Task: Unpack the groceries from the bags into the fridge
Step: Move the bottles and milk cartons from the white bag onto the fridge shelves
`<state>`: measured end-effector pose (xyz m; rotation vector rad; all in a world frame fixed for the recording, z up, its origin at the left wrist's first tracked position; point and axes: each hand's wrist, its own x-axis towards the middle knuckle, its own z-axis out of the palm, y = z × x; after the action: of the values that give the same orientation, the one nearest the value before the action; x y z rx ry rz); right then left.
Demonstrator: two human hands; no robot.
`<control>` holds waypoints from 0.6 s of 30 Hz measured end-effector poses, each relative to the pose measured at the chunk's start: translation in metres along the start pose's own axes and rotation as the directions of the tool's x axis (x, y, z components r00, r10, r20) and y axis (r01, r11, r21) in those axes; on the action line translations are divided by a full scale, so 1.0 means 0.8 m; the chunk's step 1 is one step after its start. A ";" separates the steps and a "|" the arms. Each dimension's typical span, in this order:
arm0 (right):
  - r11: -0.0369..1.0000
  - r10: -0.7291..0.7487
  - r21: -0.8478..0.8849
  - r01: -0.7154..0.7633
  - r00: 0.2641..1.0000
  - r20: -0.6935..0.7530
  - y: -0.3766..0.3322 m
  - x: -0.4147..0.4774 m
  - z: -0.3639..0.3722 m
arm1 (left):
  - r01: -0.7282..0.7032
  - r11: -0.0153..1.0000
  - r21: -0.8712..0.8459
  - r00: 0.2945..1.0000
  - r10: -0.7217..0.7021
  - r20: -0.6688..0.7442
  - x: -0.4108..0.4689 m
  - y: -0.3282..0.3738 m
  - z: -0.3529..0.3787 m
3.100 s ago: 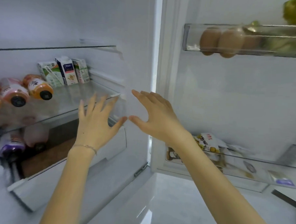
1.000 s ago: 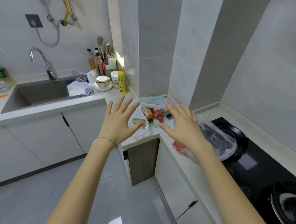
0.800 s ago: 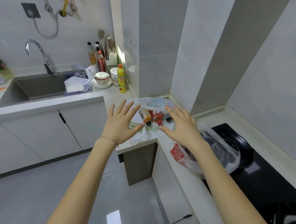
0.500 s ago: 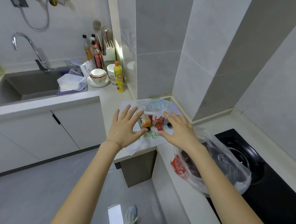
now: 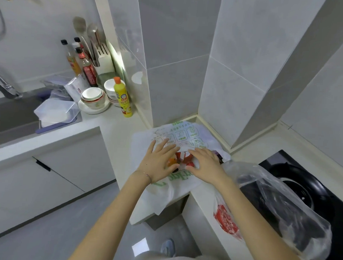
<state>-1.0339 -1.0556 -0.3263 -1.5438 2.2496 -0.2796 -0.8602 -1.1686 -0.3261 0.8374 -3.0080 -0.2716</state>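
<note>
Both hands have come down from above the counter to the white bag (image 5: 183, 137) at its inner corner. The left hand (image 5: 159, 162) and right hand (image 5: 206, 164) are spread, fingers apart, holding nothing; the bottles (image 5: 180, 160) lie between them, equally near.

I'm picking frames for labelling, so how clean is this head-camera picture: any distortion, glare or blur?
Head view: wide-angle bending leans the wall tiles outward; a bright window reflection glares off the floor; the clear bag throws highlights that obscure its contents; the left hand and right hand are slightly soft, the white bag readable.
</note>
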 end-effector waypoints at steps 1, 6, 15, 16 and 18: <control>1.000 -0.002 0.009 0.002 1.000 -0.003 0.001 0.005 0.004 | -0.049 0.999 -0.009 0.999 0.049 0.022 0.006 -0.002 0.005; 1.000 -0.003 -0.012 0.004 1.000 0.030 0.012 0.027 0.020 | -0.153 0.987 -0.054 0.981 0.158 0.109 0.024 -0.014 0.037; 0.998 0.022 -0.067 -0.011 0.985 0.172 0.037 0.078 0.033 | -0.074 0.997 0.023 0.978 0.068 0.196 0.046 -0.033 0.058; 0.997 0.023 -0.074 -0.009 0.980 0.195 0.039 0.083 0.035 | -0.066 0.997 0.033 0.977 0.058 0.204 0.048 -0.036 0.062; 0.997 0.030 -0.083 -0.010 0.970 0.243 0.044 0.092 0.040 | -0.037 0.998 0.050 0.974 0.025 0.225 0.052 -0.041 0.072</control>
<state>-1.0731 -1.1086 -0.3842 -1.5039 2.1042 0.0091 -0.8819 -1.2082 -0.3900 0.8142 -3.2492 -0.3055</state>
